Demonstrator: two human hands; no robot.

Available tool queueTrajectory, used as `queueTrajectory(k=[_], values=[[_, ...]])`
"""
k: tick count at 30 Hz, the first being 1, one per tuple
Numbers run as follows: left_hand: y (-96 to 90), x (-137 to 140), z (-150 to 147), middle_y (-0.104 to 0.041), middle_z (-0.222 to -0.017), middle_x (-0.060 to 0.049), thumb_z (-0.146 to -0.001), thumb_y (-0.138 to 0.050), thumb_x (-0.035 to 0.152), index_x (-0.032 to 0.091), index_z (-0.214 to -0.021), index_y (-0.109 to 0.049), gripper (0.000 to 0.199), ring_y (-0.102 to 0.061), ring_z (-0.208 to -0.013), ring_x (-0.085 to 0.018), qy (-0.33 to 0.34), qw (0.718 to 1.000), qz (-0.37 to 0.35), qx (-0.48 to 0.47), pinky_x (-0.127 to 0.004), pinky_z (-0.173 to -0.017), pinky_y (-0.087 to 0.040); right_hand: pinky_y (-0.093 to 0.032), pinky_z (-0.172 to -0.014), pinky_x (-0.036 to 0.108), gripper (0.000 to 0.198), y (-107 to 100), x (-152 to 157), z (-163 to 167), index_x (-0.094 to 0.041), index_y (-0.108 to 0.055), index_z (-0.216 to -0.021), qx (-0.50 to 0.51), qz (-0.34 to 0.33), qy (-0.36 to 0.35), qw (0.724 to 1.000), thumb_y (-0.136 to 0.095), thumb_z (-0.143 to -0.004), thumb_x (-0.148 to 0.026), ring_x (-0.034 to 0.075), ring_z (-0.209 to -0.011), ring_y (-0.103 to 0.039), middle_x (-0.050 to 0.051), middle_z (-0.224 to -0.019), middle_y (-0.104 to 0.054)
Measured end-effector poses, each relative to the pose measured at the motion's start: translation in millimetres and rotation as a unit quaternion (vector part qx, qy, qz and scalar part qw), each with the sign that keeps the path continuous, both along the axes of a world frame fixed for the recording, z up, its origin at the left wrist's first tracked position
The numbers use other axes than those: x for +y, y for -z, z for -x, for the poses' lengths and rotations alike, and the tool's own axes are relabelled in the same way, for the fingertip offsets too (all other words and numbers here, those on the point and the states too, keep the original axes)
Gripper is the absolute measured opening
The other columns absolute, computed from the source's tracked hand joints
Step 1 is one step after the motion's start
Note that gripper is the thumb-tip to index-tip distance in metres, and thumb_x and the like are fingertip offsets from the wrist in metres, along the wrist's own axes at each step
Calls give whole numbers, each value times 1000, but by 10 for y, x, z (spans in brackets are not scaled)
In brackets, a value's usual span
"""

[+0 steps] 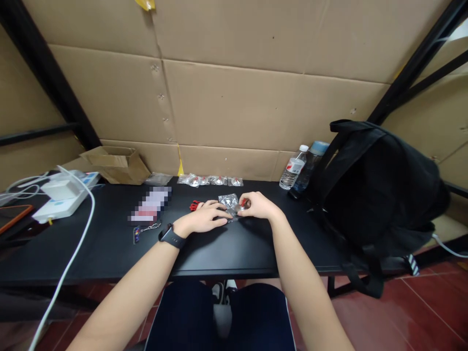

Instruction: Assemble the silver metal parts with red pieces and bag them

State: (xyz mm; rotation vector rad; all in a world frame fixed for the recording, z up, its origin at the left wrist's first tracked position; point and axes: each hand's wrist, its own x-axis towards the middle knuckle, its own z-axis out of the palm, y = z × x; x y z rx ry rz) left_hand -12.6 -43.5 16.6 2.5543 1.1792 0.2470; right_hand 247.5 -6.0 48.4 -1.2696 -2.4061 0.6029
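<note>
My left hand [206, 217], with a dark watch [171, 237] on its wrist, lies palm down with fingers stretched out, the tips on a clear plastic bag [228, 200]. Beside it my right hand [260, 205] pinches a small round silvery piece with red on it [242, 206], partly covered by the fingers and held at the bag's right side. Its exact kind is not clear. Some red cord-like pieces [194, 205] stick out beyond the left hand. Behind both hands, several round silvery items in clear bags [219, 181] lie in a row along the back of the black table [226, 253].
On the right stand a water bottle [293, 168], a blue-lidded bottle [317, 148] and a large black backpack [380, 195]. A blurred-out flat item [150, 204], a keychain [137, 234], a paper bag [117, 163] and a power strip [68, 202] with a white cable are left.
</note>
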Motion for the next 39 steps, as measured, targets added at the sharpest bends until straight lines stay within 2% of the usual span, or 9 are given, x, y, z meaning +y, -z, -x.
queueTrajectory(k=[4, 9, 14, 19, 25, 28, 33, 36, 39], values=[[1, -18, -13, -47, -155, 4, -102, -42, 54, 53, -132, -62, 36, -30, -144, -36, -8, 1000, -1, 22, -61, -114, -24, -45, -64, 23, 24, -68, -54, -18, -19, -69, -76, -39, 25, -1, 999, -82, -63, -34, 15, -67, -63, -2, -71, -69], [29, -50, -80, -42, -159, 3, -100, -45, 56, 55, -140, -52, 41, -29, -142, -38, -31, 999, -22, 34, -64, -111, -27, -44, -62, 24, 21, -95, -92, -33, -20, -66, -72, -48, 29, -1, 998, -79, -64, -33, 14, -64, -62, -3, -68, -69], [89, -58, -107, -40, -160, 1, -98, -48, 57, 53, -143, -51, 45, -29, -142, -40, -46, 998, -29, 24, -64, -110, -27, -43, -62, 24, 18, -70, -95, -47, -21, -66, -72, -19, 12, 13, 1000, -79, -65, -31, 14, -63, -62, -3, -68, -70], [92, -52, -96, -41, -160, 0, -97, -50, 55, 53, -143, -52, 45, -30, -141, -39, -25, 999, -28, 8, -63, -111, -26, -44, -61, 25, 17, 6, -52, -4, -21, -66, -69, -27, 9, 26, 999, -81, -66, -30, 16, -63, -62, -2, -65, -69], [91, -35, -89, -39, -160, -1, -96, -52, 57, 52, -141, -54, 45, -29, -141, -39, -23, 1000, -17, 9, -63, -111, -26, -44, -65, 25, 26, 49, -31, 154, -19, -72, -75, -57, -48, 41, 996, -87, -65, -38, 17, -71, -64, 4, -86, -70], [96, -32, -87, -39, -160, 0, -95, -53, 57, 51, -139, -56, 44, -28, -142, -39, -21, 1000, -16, 8, -64, -112, -25, -44, -66, 26, 29, 79, -14, 156, -19, -73, -75, -68, -56, 20, 996, -88, -66, -43, 18, -73, -64, 5, -86, -68], [92, -29, -79, -36, -163, 0, -94, -56, 55, 53, -141, -54, 47, -27, -143, -41, -19, 1000, -16, 11, -68, -110, -24, -45, -66, 25, 15, 147, 34, 52, -21, -78, -86, -40, -22, -33, 998, -81, -72, -25, 16, -70, -65, 4, -86, -71], [93, -23, -76, -34, -164, 0, -93, -57, 56, 54, -142, -52, 49, -25, -144, -41, -14, 1000, -8, 12, -67, -111, -23, -44, -63, 25, 13, 181, 65, 68, -21, -77, -86, -10, -9, -14, 1000, -80, -73, -22, 16, -68, -64, 3, -82, -71], [88, -22, -77, -34, -164, 1, -93, -57, 55, 53, -141, -54, 47, -24, -145, -41, -17, 1000, -5, 7, -68, -111, -23, -42, -64, 24, 16, 201, 86, 155, -21, -74, -81, -8, -43, 36, 998, -85, -70, -24, 15, -70, -64, 1, -80, -70]])
